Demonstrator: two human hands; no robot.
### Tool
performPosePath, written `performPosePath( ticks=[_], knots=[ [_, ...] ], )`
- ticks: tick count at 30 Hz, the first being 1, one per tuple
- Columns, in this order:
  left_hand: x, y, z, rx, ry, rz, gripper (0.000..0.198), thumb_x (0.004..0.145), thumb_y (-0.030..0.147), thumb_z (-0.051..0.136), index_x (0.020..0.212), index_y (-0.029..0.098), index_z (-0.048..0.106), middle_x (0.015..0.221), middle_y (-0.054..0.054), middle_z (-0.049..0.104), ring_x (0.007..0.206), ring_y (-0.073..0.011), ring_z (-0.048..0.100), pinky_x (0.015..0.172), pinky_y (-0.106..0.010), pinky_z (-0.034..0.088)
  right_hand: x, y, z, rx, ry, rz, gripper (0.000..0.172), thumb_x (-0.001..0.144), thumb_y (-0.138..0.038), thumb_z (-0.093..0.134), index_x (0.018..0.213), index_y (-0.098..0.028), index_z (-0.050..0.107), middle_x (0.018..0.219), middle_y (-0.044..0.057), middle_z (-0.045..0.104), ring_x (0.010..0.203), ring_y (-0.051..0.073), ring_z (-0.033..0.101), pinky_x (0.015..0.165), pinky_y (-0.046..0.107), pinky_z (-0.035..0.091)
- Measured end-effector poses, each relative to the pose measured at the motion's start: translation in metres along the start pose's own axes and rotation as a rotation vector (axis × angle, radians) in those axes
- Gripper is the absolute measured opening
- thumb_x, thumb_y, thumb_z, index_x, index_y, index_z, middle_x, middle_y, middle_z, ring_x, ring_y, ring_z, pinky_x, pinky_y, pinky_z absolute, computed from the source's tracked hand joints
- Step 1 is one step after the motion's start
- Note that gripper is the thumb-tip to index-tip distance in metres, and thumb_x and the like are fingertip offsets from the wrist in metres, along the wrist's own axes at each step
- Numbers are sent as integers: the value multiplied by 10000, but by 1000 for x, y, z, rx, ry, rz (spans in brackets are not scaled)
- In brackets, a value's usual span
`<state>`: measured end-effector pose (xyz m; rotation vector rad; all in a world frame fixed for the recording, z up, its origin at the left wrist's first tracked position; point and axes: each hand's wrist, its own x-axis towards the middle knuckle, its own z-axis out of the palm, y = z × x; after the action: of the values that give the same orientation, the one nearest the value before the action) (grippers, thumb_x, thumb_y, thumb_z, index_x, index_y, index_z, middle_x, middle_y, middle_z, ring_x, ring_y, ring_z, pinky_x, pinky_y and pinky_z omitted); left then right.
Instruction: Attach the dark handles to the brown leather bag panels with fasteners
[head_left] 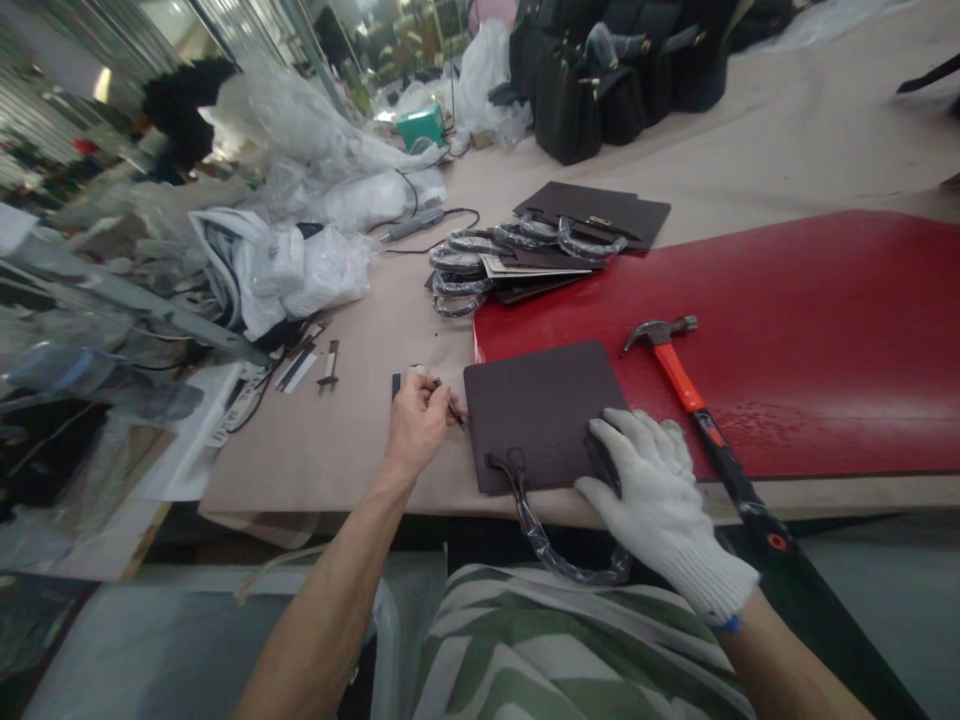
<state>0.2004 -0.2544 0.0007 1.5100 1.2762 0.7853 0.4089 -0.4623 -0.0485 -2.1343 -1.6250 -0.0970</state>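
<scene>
A dark brown bag panel (536,400) lies partly on a red sheet (810,330). Its plastic-wrapped handle (541,540) hangs over the table's front edge. My right hand (651,485), in a white knitted glove, rests on the panel's right side with fingers spread. Just left of the panel, my bare left hand (418,420) pinches a small, dark, thin piece (456,412); its kind is too small to tell. Beside that hand lies a short black strip (396,386). Right of the panel is a claw hammer (681,378) with an orange and black handle.
Behind the panel, more brown panels with wrapped handles (525,250) are stacked. Black bags (600,90) stand at the back. Plastic-wrapped bundles (300,265) and a corded tool (412,226) sit at the left. Small metal parts (328,367) lie nearer the left edge.
</scene>
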Motion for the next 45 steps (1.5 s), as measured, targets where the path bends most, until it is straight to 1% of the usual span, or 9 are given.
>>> performPosePath(
  ticks=[2, 5, 8, 11, 18, 28, 34, 41, 45],
  knots=[
    [-16, 8, 17, -252, -70, 2, 317, 843, 376, 686, 977, 208, 453, 830, -8, 693, 690, -203, 763, 591, -281, 600, 0, -2, -1, -6, 3, 6, 507, 897, -367, 623, 1356, -155, 583, 1456, 161, 563, 1389, 417, 458, 1212, 670, 281],
    [-38, 14, 49, -426, -164, 25, 412, 785, 371, 787, 1006, 199, 484, 877, -8, 707, 757, -198, 786, 597, -226, 593, 1, -5, -1, -20, 3, 13, 506, 900, -360, 629, 1356, -146, 586, 1452, 165, 565, 1379, 423, 466, 1212, 667, 281],
    [-50, 9, 74, -467, -225, 73, 376, 796, 317, 795, 1035, 188, 535, 900, -17, 720, 793, -182, 790, 633, -207, 592, 1, -7, 0, -37, 5, 32, 507, 893, -355, 637, 1353, -147, 590, 1449, 161, 567, 1371, 424, 472, 1215, 661, 280],
    [-53, -2, 84, -430, -246, 155, 297, 827, 254, 765, 1048, 174, 585, 881, -19, 725, 797, -164, 783, 730, -236, 614, 0, -7, 1, -32, 15, 34, 523, 880, -350, 650, 1358, -144, 593, 1449, 161, 569, 1377, 424, 468, 1214, 656, 286],
    [-57, -16, 84, -319, -260, 313, 148, 899, 157, 635, 1040, 183, 598, 891, -12, 735, 807, -145, 777, 797, -263, 615, -2, -8, 0, -5, 33, 47, 516, 875, -331, 644, 1349, -130, 614, 1448, 171, 576, 1385, 432, 463, 1208, 668, 284],
    [-58, -7, 83, 2, -283, 372, 70, 933, 144, 569, 947, 198, 611, 866, -25, 776, 785, -135, 741, 773, -242, 573, -1, -8, -1, 3, 32, 40, 522, 854, -327, 648, 1337, -130, 625, 1442, 171, 581, 1369, 431, 474, 1201, 668, 296],
    [-63, -7, 86, 111, -200, 381, 63, 923, 153, 585, 916, 213, 602, 845, -17, 758, 761, -146, 726, 735, -242, 545, 3, 1, -7, 40, -43, 20, 524, 865, -354, 652, 1343, -142, 628, 1458, 160, 569, 1375, 419, 470, 1194, 661, 314],
    [-60, -12, 74, 72, -348, 518, 134, 919, 123, 567, 961, 207, 662, 892, -20, 767, 786, -132, 711, 751, -228, 533, 9, 6, -12, 68, -81, 13, 501, 860, -372, 665, 1307, -146, 659, 1414, 161, 596, 1327, 405, 515, 1153, 631, 375],
    [-57, -15, 70, 70, -391, 556, 154, 926, 127, 565, 963, 204, 694, 911, -23, 766, 794, -130, 704, 752, -225, 528, 14, 11, -22, 170, 1, 75, 419, 931, -401, 580, 1238, -132, 675, 1309, 163, 662, 1219, 350, 605, 1085, 525, 481]
  ],
)
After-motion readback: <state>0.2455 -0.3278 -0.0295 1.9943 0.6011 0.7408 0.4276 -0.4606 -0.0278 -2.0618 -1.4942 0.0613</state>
